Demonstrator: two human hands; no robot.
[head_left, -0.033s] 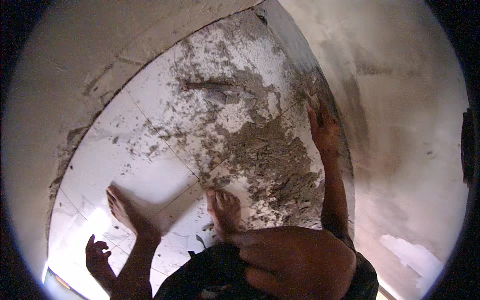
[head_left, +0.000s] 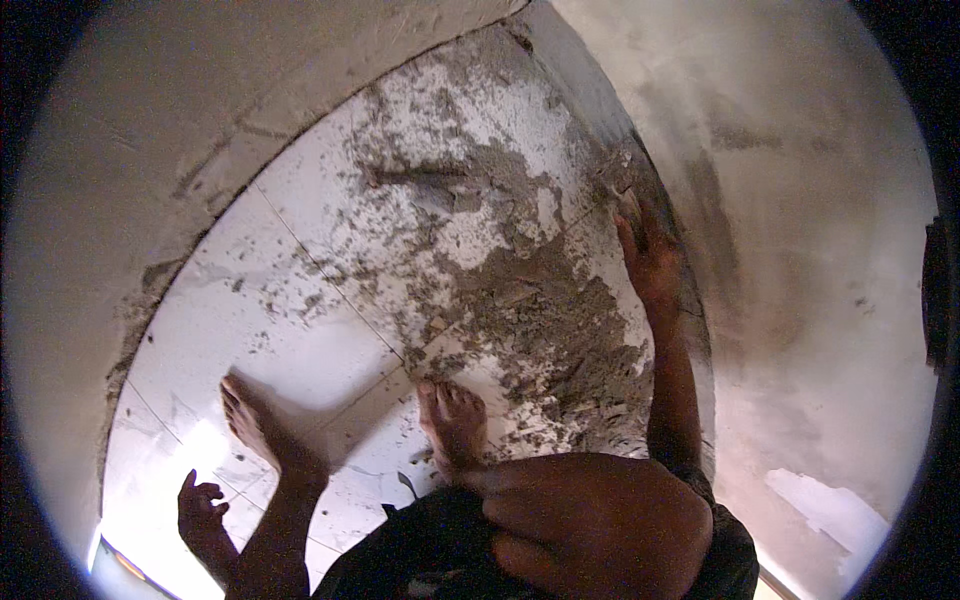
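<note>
Grey skirting (head_left: 592,75) is faced by the parted thumb and fingers (head_left: 650,222) of the right hand (head_left: 654,262); whether anything is gripped cannot be told. Its arm (head_left: 672,390) is stretched forward along the right edge of the tiled floor (head_left: 320,345). The left hand (head_left: 204,512) is held half-curled, empty, near the left edge. Mortar (head_left: 545,305) is strewn rightward, and a handled tool (head_left: 415,178) is laid nearer the far corner
</note>
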